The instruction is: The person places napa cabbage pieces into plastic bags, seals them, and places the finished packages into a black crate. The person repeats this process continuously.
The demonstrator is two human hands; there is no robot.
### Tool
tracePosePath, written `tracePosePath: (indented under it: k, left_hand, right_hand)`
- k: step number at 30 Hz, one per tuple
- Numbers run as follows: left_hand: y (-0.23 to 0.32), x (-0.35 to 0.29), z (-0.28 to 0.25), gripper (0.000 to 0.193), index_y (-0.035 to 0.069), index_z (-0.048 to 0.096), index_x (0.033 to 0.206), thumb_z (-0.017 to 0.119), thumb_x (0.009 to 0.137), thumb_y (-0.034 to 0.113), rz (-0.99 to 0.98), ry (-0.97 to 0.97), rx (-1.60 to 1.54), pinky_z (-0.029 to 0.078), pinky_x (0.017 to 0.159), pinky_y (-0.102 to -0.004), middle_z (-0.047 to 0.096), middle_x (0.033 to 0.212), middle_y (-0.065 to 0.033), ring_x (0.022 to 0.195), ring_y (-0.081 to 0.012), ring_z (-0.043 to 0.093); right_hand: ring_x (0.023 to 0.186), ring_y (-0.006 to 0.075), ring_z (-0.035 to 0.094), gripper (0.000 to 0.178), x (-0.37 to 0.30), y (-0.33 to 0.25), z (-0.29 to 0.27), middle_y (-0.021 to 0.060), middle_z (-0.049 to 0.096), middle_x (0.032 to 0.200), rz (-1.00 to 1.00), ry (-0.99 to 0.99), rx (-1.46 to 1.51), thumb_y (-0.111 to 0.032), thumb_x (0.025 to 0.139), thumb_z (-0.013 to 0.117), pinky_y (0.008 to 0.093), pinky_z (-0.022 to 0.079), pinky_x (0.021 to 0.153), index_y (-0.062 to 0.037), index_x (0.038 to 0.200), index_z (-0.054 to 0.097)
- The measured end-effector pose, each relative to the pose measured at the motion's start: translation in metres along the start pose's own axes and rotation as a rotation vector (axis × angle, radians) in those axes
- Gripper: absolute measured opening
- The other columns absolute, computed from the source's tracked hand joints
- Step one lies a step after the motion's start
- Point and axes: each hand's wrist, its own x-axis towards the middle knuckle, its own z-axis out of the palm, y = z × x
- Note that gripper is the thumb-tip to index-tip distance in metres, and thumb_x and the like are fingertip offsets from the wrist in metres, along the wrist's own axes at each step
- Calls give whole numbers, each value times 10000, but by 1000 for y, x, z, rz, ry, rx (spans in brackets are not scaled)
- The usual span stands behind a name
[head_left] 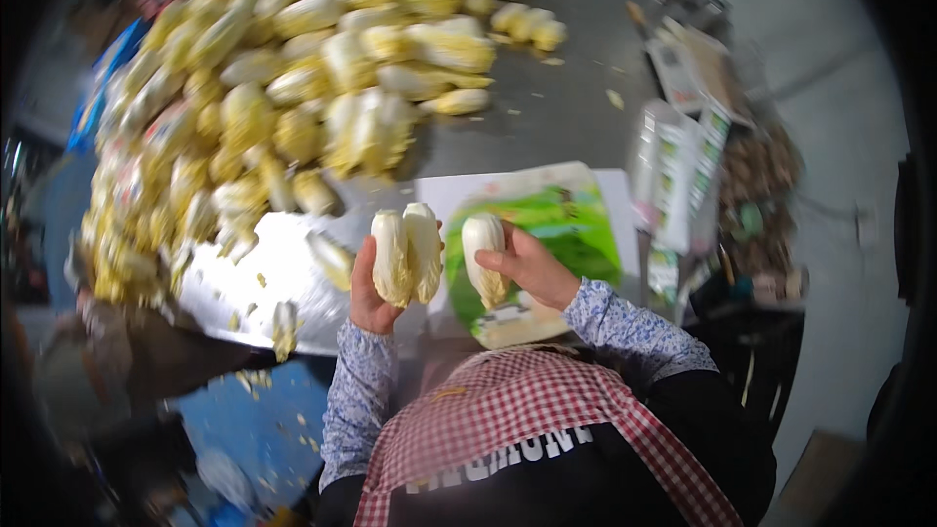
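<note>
My left hand (pixel 369 295) grips two small pale-yellow cabbages (pixel 407 252) side by side, held upright just above the table's near edge. My right hand (pixel 532 266) holds a third small cabbage (pixel 482 256) a little to the right of them, close but apart. Under both hands lies a green and white plastic bag (pixel 566 220), flat on the steel table (pixel 547 107). A big heap of the same small cabbages (pixel 283 88) covers the left and far part of the table.
A stack of green and white bags (pixel 673 176) stands at the table's right edge, with cluttered boxes behind it. Loose leaf scraps lie on the table and on the blue floor (pixel 264 429) at lower left. I wear a red checked apron.
</note>
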Motion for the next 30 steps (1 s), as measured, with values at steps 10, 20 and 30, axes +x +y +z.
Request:
tracePosePath:
  k: [10,20,30]
  left_hand:
    - [-171,141,45,317,84,598,1008,696,786,288,130,-292,1768,456,808,-358,537,1126,-178,968,-259,537]
    - [-197,188,-7,580,221,551,1219,587,777,594,-41,-544,2372,255,1000,-598,185,1463,-233,1312,-449,244]
    - [-205,166,31,941,207,404,1360,726,590,642,-170,-594,2575,265,993,-640,81,1487,-237,1355,-450,159]
  right_hand:
    - [942,160,593,456,-126,100,-114,72,575,1079,98,621,403,-290,863,653,302,497,803,1,1172,487]
    - [719,218,648,589,-100,125,-151,174,607,914,180,756,-203,-344,803,699,325,544,564,31,1148,403]
    - [858,325,598,489,-150,126,-164,183,542,1072,-75,597,-431,-115,828,595,399,504,730,-24,1269,405]
